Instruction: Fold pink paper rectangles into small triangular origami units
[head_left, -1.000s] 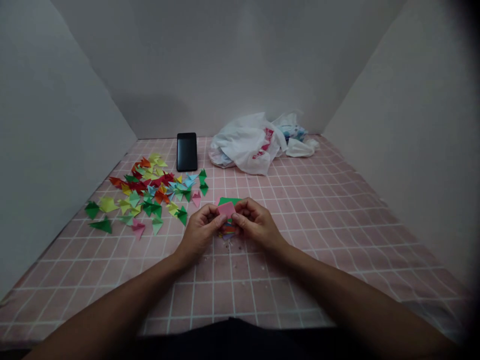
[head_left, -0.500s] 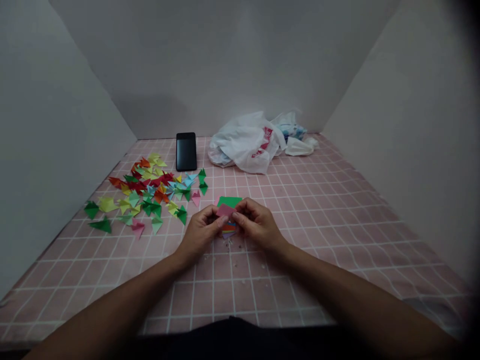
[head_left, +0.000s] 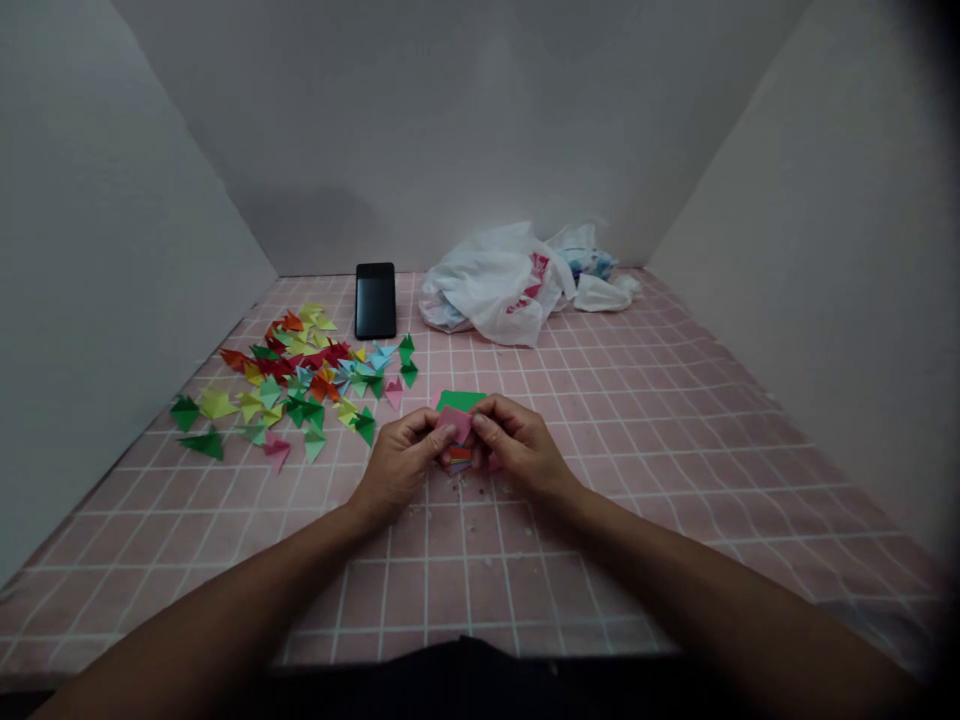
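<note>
The left hand (head_left: 397, 470) and right hand (head_left: 521, 450) pinch a pink paper (head_left: 455, 423) between their fingertips, just over a green sheet (head_left: 460, 401). An even pinch keeps it steady.

Passage runs right across the pink grid mat (head_left: 660, 480); folded paper triangles (head_left: 274, 368) and a phone (head_left: 375, 300) obstruct leftward.

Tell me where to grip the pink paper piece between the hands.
Pinch the pink paper piece by its exposed far edge, coming from the far side: the left hand and right hand cover its near part, leaving only that edge free.
</note>
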